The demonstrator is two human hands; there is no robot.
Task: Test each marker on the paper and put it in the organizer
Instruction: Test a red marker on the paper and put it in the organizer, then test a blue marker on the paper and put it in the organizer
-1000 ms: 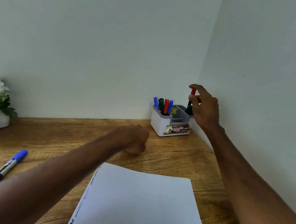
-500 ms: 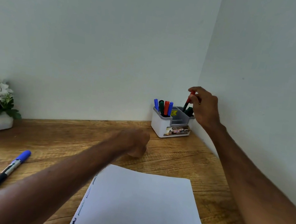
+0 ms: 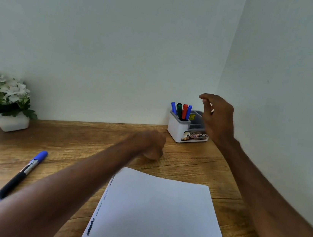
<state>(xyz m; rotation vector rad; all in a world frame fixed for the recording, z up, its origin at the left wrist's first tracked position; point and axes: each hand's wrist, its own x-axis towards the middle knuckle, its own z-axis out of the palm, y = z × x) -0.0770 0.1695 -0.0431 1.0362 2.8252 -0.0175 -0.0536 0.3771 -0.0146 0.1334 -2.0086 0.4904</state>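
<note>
Letting go of the red marker, the right hand (image 3: 218, 120) now hangs open and empty beside the organizer (image 3: 181, 133), while the left hand (image 3: 151, 144) rests fisted on the desk (image 3: 72, 147).

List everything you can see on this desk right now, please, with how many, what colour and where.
Organizer: one, white with grey inside, far right corner of the desk by the walls.
Markers in the organizer: four showing, two blue, one green, one red, standing in its left compartment.
Loose marker: one, black barrel with blue cap, lying on the desk at left.
Paper: one white sheet, near centre, small test scribbles down its left edge.
Flower pot: one, white, with white flowers and green leaves, far left by the wall.
Desk: one, brown wood grain.
Left hand: closed in a fist, resting on the desk beyond the paper.
Right hand: open and empty, above the organizer's right side.
</note>
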